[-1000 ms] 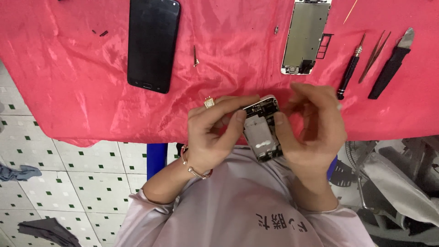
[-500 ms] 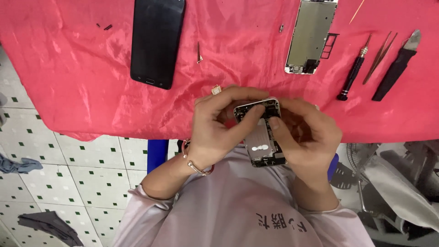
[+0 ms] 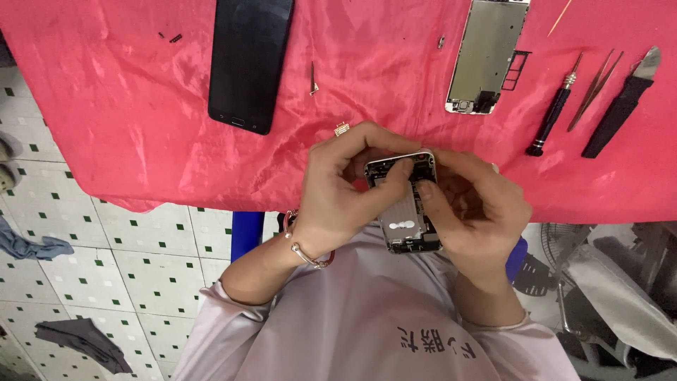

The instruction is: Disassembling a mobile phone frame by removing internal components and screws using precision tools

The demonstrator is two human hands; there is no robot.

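Hands first: our left hand [image 3: 345, 194] curls around the left edge of the opened phone body [image 3: 407, 204], thumb pressed on its upper inner parts, while our right hand [image 3: 476, 212] grips its right side with fingers closed and thumb on the inside. We hold it just above the near edge of the red cloth [image 3: 141, 127]. Farther off lie a black phone [image 3: 248, 63], a detached screen frame [image 3: 486, 56], a screwdriver [image 3: 553, 113], tweezers [image 3: 596, 88] and a black pry tool [image 3: 620, 106].
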